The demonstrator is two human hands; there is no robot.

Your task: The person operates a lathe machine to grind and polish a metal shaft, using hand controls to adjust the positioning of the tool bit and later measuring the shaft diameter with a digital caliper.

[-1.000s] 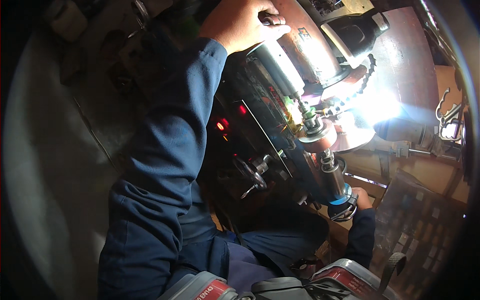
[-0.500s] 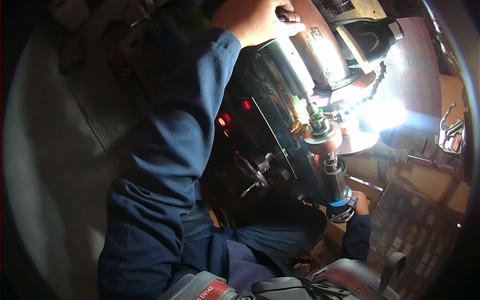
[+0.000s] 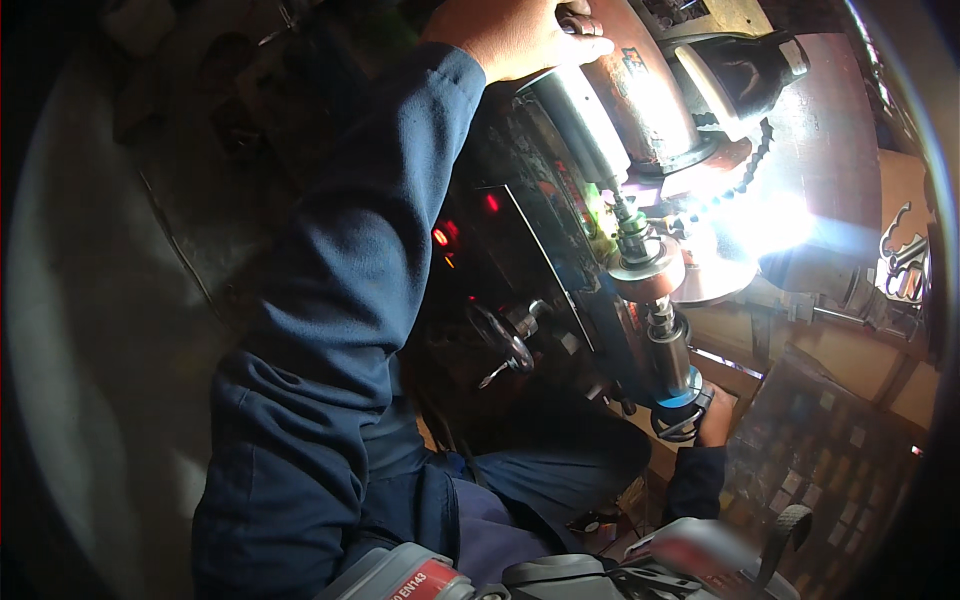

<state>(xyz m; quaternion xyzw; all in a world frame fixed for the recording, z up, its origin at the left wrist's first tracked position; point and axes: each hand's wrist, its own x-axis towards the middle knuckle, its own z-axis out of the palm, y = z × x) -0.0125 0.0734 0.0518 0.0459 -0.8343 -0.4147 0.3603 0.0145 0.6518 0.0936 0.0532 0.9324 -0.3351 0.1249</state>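
Note:
At the top, my left hand (image 3: 515,38) has its fingers curled around a small metal knob or lever end (image 3: 578,22) beside a bright metal cylinder (image 3: 582,115). My right hand (image 3: 716,414), lower right, closes on the dark rounded end piece (image 3: 678,420) behind a blue ring (image 3: 683,392); most of its fingers are hidden. Between the hands runs a spindle assembly with a round metal collar (image 3: 648,272). At its upper end sits a narrow fitting with a green part (image 3: 631,222), close to the glare-lit wheel (image 3: 715,282).
A coppery motor-like housing (image 3: 640,90) and a black lamp head (image 3: 745,80) stand over the work. A handwheel with a crank (image 3: 502,338) juts from the machine front by red indicator lights (image 3: 441,237). A see-through case of small parts (image 3: 820,460) lies at the right.
Orange sparks beside the green part have gone. My right hand and sleeve have shifted slightly left, and the end piece looks turned a little. My left hand stays at the knob.

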